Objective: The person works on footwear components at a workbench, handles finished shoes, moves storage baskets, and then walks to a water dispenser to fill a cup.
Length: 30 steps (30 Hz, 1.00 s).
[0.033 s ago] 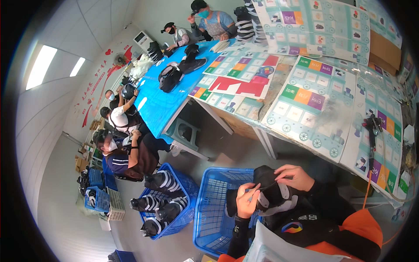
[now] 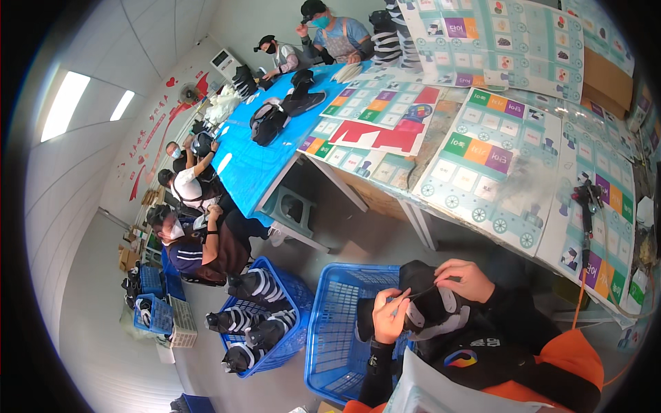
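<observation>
Over a blue plastic basket (image 2: 330, 344) at the lower right, I hold a black cap (image 2: 428, 303) with grey-white edging close in front of my body. My left hand (image 2: 390, 318) pinches the cap's near-left edge between thumb and fingers. On the far-right side, my right hand (image 2: 465, 281) grips its rim with fingertips pressed together. More dark and grey cloth lies just below the cap; its exact form is partly hidden by my hands and sleeves.
A second blue basket (image 2: 289, 337) beside mine holds stacked black-and-white caps (image 2: 265, 332). Ahead stands a worktable with printed sheets (image 2: 475, 182); a black tool (image 2: 587, 206) with an orange cord lies at its right. Co-workers sit around a blue-covered table (image 2: 241, 165) bearing dark caps (image 2: 268, 122).
</observation>
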Motion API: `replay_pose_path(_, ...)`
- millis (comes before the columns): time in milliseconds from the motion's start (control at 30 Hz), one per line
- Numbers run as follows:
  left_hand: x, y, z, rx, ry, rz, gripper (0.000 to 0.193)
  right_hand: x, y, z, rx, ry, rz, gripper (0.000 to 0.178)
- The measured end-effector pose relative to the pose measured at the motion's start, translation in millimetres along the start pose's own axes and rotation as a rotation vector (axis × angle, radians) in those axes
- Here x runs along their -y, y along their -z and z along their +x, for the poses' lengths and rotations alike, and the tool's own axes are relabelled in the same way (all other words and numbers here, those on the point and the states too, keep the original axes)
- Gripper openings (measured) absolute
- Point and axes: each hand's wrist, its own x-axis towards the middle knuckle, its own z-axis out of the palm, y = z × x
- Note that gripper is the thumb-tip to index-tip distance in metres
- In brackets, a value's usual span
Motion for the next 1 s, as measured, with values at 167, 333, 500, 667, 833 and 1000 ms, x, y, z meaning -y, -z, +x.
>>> replay_pose_path(167,3,-2,4,-0.008,0.160,-0.107,0.014,4,-23,3,-0.168,-0.119,-0.111,0.004)
replay_pose_path(333,36,-9,0,0.250,0.615,-0.569,0.017,-27,-5,2,0.038,-0.316,0.136,0.006)
replay_pose_path(500,45,-21,6,0.185,0.721,-0.762,0.019,18,10,17,0.087,-0.045,0.075,0.030)
replay_pose_path(667,28,-25,8,0.203,0.511,-0.892,0.035,52,-18,30,0.093,0.197,-0.632,0.055)
replay_pose_path(833,26,-1,3,0.144,0.231,-0.428,0.081,29,19,28,-0.196,0.034,-0.400,0.056)
replay_pose_path(1000,7,14,2,-0.050,0.203,-0.550,0.073,9,35,39,-0.506,-0.162,-0.355,0.031)
